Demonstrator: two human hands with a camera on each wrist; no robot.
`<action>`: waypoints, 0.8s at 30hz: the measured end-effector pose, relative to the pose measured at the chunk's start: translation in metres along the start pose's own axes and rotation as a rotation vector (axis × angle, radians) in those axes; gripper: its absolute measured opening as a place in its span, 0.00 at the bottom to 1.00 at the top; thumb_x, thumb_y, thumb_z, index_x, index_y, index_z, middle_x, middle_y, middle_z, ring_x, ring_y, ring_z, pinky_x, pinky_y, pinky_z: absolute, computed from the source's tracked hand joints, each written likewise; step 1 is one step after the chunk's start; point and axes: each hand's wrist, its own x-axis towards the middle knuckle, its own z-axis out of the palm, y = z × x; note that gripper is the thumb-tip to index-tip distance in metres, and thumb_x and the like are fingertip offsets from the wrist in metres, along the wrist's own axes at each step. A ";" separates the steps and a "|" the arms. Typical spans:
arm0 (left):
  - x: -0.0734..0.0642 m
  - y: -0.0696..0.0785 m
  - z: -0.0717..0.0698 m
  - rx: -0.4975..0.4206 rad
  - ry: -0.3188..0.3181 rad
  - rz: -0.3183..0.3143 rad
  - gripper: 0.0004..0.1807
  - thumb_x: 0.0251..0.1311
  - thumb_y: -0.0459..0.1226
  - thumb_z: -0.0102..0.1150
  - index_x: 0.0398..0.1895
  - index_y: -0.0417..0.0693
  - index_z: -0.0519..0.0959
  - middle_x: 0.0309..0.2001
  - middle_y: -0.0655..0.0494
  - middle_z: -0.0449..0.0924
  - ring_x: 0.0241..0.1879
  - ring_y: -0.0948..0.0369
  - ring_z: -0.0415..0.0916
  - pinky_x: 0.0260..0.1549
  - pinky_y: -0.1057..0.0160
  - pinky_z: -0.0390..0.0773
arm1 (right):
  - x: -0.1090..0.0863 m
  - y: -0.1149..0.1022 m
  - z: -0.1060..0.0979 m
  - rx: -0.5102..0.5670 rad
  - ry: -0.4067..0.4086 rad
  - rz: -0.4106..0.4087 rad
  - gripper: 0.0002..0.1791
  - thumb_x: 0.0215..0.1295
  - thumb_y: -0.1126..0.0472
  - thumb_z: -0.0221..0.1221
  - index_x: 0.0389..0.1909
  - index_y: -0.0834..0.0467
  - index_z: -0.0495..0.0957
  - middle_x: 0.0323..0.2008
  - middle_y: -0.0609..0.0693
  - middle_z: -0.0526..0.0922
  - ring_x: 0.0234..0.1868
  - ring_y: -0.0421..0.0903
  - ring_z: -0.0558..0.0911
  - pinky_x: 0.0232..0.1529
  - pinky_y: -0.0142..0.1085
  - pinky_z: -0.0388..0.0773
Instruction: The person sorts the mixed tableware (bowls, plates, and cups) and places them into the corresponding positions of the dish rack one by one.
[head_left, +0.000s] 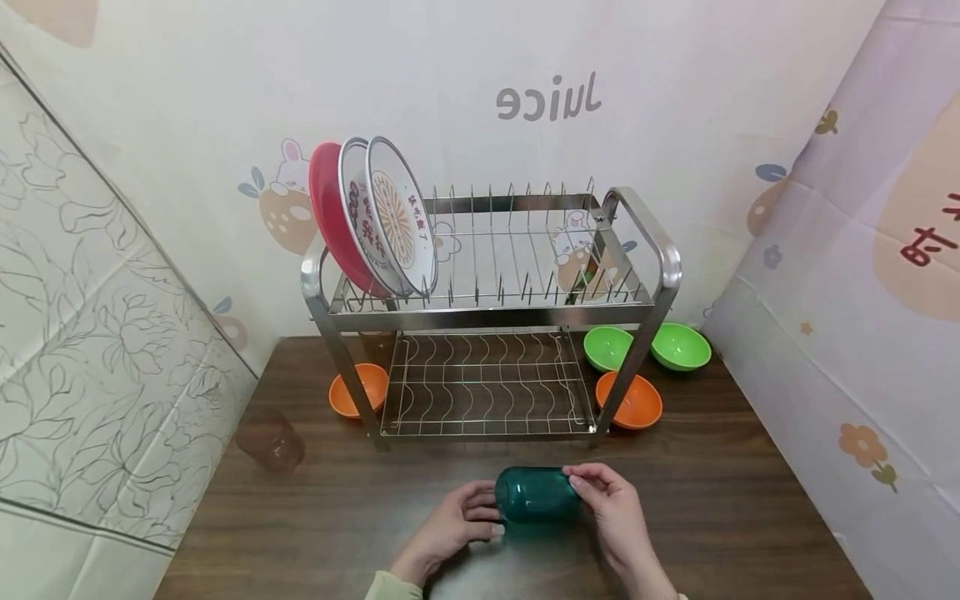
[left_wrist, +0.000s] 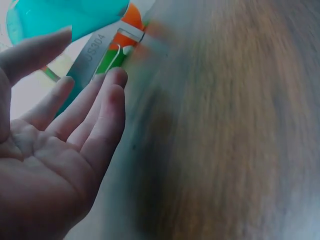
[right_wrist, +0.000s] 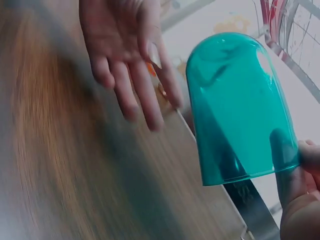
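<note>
Now, the blue-green cup (head_left: 536, 494) is at six o'clock from the dish rack (head_left: 491, 317), on its side over the tabletop (head_left: 300, 533). The right hand (head_left: 617, 508), at three o'clock from the cup, pinches its open rim. The left hand (head_left: 456, 523), near nine o'clock, is loose and holds nothing, just beside the round bottom end. The cup is see-through, so it could be plastic or glass; I can't tell which. It is probably light and stiff, and its smooth side may slip. If it is glass, a bump could crack it. A rim pinch may let it tip, so a good hold is round the middle, with a palm under the bottom.
</note>
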 end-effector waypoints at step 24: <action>-0.002 0.018 0.008 0.088 0.056 0.093 0.37 0.47 0.29 0.76 0.64 0.51 0.74 0.57 0.53 0.80 0.60 0.53 0.71 0.66 0.45 0.55 | -0.006 0.011 0.035 0.262 -0.057 0.169 0.08 0.67 0.74 0.57 0.38 0.59 0.81 0.42 0.54 0.84 0.43 0.44 0.82 0.41 0.32 0.80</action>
